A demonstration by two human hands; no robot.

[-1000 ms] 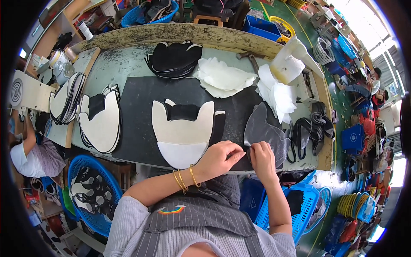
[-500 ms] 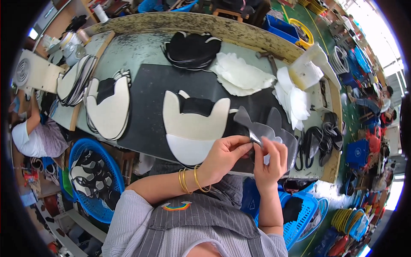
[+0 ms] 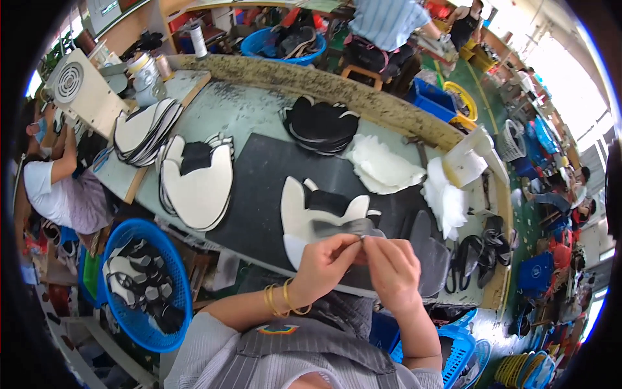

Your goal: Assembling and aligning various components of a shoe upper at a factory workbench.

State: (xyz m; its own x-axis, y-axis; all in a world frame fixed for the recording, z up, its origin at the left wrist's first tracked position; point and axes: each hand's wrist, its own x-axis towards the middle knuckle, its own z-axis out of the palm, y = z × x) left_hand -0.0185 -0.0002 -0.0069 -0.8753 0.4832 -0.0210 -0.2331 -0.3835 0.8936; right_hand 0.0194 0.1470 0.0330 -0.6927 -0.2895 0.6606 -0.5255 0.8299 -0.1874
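So both hands are pinched up tight here, thumbs against fingers with basically no gap. The left hand [image 3: 329, 262] and right hand [image 3: 392, 271] meet almost fingertip to fingertip on a thin dark grey piece [image 3: 346, 227], held up off the surface [image 3: 246, 107], in front of the cream cut-out [image 3: 299, 215] on the black mat [image 3: 256, 178].

Compared with half a second ago, the grey piece has swung left: back then it stuck up beside the grey stack [image 3: 433, 259], now it lies nearly flat across the cream one in this view. A second ago the hands were down at that stack. The camera's also shifted, so someone's blue striped shirt [image 3: 389, 23] now shows at the top.

Hard to make out: the grey piece is motion-blurred, and the fingers cover where it's gripped. Can't tell which hand has the firmer hold. The cream cut-out's lower right is hidden too.
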